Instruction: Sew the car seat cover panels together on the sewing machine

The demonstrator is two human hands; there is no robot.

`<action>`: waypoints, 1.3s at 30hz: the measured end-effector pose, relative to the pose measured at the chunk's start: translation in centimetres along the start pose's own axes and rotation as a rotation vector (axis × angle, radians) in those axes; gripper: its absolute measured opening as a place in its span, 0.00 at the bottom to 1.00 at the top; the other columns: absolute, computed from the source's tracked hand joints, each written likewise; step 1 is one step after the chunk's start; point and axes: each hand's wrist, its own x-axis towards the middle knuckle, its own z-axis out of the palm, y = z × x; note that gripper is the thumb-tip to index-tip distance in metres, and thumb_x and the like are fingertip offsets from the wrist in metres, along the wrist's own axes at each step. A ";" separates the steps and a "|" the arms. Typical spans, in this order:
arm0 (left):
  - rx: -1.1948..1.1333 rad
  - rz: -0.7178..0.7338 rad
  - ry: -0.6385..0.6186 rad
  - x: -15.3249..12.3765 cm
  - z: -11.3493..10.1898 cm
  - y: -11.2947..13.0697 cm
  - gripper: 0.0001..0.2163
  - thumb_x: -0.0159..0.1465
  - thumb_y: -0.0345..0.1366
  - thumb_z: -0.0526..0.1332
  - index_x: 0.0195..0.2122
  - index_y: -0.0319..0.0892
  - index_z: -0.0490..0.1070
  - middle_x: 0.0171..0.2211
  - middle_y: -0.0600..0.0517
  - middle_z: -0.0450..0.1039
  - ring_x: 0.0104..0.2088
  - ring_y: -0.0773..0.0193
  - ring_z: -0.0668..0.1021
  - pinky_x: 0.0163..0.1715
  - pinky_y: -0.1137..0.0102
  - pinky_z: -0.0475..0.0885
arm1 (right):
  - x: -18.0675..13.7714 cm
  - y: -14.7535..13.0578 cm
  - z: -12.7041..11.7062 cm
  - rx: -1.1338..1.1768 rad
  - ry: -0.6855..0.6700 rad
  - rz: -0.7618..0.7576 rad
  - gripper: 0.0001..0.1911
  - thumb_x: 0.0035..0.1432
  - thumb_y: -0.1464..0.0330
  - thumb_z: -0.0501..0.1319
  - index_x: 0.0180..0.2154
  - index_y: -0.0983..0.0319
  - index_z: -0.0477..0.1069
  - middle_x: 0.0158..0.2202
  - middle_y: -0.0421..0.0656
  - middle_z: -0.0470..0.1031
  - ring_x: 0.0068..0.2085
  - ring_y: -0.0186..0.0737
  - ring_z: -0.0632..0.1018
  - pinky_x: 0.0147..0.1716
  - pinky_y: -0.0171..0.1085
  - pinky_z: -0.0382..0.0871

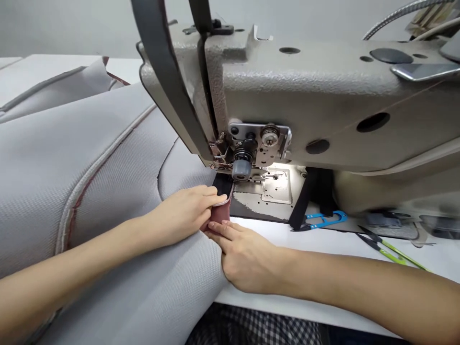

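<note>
A large grey mesh fabric cover (108,158) with red-piped seams lies across the table and my lap. My left hand (185,211) rests on top of it, fingers together, pressing its maroon edge (220,213) and a black strap (223,186) toward the presser foot of the sewing machine (323,96). My right hand (244,256) lies just in front, fingers wrapped around the fabric's edge from the right and gripping it. The needle area is lit and partly hidden by the machine head.
A black strap hangs from above over the machine's left side (161,72). On the white table (323,242) to the right lie blue thread snips (325,219), green-handled scissors (391,249) and small blurred objects. More grey fabric is piled at the back left (53,86).
</note>
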 end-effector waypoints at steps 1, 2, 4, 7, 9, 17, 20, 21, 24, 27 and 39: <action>0.005 -0.003 0.002 0.2 -0.1 -0.1 0.17 0.66 0.28 0.47 0.48 0.41 0.74 0.35 0.49 0.72 0.37 0.61 0.73 0.37 0.68 0.67 | 0.0 0.2 0.1 -0.006 -0.004 0.006 0.16 0.64 0.71 0.58 0.47 0.72 0.79 0.59 0.63 0.70 0.61 0.59 0.71 0.61 0.51 0.66; 0.017 -0.003 0.010 0.3 -0.1 -0.2 0.18 0.66 0.28 0.47 0.49 0.41 0.74 0.36 0.49 0.72 0.37 0.61 0.73 0.38 0.68 0.67 | 0.1 0.3 0.2 -0.013 -0.003 0.009 0.17 0.64 0.70 0.58 0.48 0.73 0.79 0.59 0.63 0.69 0.61 0.59 0.70 0.62 0.51 0.65; 0.041 0.002 0.025 0.6 -0.1 -0.4 0.19 0.66 0.28 0.46 0.50 0.41 0.74 0.36 0.49 0.73 0.38 0.61 0.74 0.39 0.67 0.68 | 0.0 0.7 0.4 -0.020 0.006 0.011 0.17 0.65 0.71 0.57 0.49 0.73 0.79 0.60 0.62 0.69 0.62 0.59 0.69 0.62 0.51 0.64; 0.048 0.000 0.040 0.8 -0.1 -0.5 0.20 0.66 0.28 0.46 0.52 0.41 0.74 0.40 0.48 0.74 0.40 0.59 0.76 0.41 0.66 0.69 | -0.1 1.2 0.6 0.013 0.024 0.017 0.17 0.65 0.72 0.56 0.48 0.73 0.78 0.61 0.60 0.68 0.62 0.59 0.68 0.63 0.51 0.63; 0.027 -0.014 0.044 1.0 -0.2 -0.5 0.21 0.66 0.29 0.46 0.52 0.41 0.74 0.43 0.47 0.75 0.42 0.58 0.76 0.42 0.65 0.70 | -0.1 1.6 0.5 0.045 0.022 0.012 0.17 0.65 0.72 0.55 0.48 0.73 0.78 0.61 0.58 0.68 0.63 0.57 0.66 0.65 0.49 0.61; -0.200 -0.015 0.084 1.7 -0.7 -1.4 0.20 0.65 0.30 0.48 0.51 0.45 0.75 0.47 0.52 0.78 0.45 0.62 0.78 0.46 0.68 0.71 | -0.1 3.3 -0.8 -0.039 0.011 0.265 0.34 0.63 0.51 0.62 0.60 0.68 0.67 0.63 0.59 0.62 0.54 0.56 0.66 0.50 0.53 0.69; -0.201 -0.012 0.071 1.6 -0.6 -1.5 0.19 0.64 0.30 0.49 0.51 0.45 0.75 0.48 0.53 0.78 0.46 0.61 0.78 0.46 0.68 0.71 | -0.3 3.1 -0.9 -0.121 -0.001 0.328 0.39 0.65 0.46 0.56 0.61 0.72 0.65 0.61 0.60 0.65 0.51 0.56 0.67 0.49 0.52 0.69; -0.190 -0.006 0.074 1.5 -0.5 -1.6 0.19 0.64 0.31 0.50 0.51 0.45 0.75 0.48 0.52 0.78 0.46 0.60 0.78 0.46 0.68 0.71 | -0.4 3.1 -0.9 -0.145 -0.001 0.351 0.40 0.65 0.45 0.54 0.61 0.73 0.65 0.60 0.62 0.66 0.51 0.57 0.68 0.50 0.52 0.69; -0.124 0.006 0.103 1.3 0.0 -1.6 0.18 0.66 0.33 0.50 0.52 0.46 0.74 0.47 0.51 0.77 0.45 0.60 0.78 0.46 0.66 0.71 | -0.5 2.9 -1.0 -0.182 -0.009 0.405 0.41 0.63 0.44 0.56 0.60 0.73 0.67 0.59 0.65 0.66 0.53 0.60 0.67 0.51 0.54 0.68; 0.007 0.006 0.087 1.2 0.4 -1.4 0.17 0.67 0.32 0.52 0.53 0.47 0.74 0.46 0.51 0.76 0.45 0.59 0.77 0.45 0.66 0.70 | -0.5 2.9 -1.1 -0.181 -0.027 0.419 0.41 0.61 0.44 0.58 0.60 0.72 0.67 0.61 0.66 0.63 0.54 0.62 0.67 0.52 0.56 0.68; 0.154 0.002 -0.025 1.0 -0.1 0.5 0.09 0.70 0.32 0.54 0.45 0.42 0.73 0.36 0.51 0.72 0.36 0.61 0.73 0.34 0.68 0.66 | -0.8 3.4 -1.4 0.362 0.047 0.120 0.12 0.63 0.69 0.64 0.47 0.66 0.77 0.53 0.44 0.78 0.61 0.42 0.71 0.67 0.41 0.58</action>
